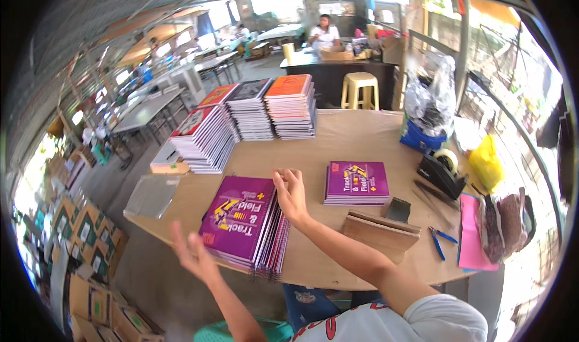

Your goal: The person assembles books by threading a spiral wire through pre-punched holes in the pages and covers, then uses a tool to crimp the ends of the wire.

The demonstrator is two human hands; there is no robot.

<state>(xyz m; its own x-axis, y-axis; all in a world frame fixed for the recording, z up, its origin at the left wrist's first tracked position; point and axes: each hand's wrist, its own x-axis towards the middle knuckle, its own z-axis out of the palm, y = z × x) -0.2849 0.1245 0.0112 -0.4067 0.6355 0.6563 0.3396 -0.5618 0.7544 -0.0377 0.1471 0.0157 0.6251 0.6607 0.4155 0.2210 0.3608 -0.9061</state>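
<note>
— On the wooden table (362,137), where was the right hand (292,194)?
— It rested with loose, spread fingers on the right edge of the near purple notebook stack (244,224), grasping nothing.
— And the left hand (194,250)?
— It was lifted off the table's front edge, just left of that stack, palm unclenched and without anything in it.
— What lay nearby?
— A second purple stack (357,183) to the right, and a tape dispenser (443,170) further right.

tilted purple notebook stack (244,224) at table's near edge
</note>
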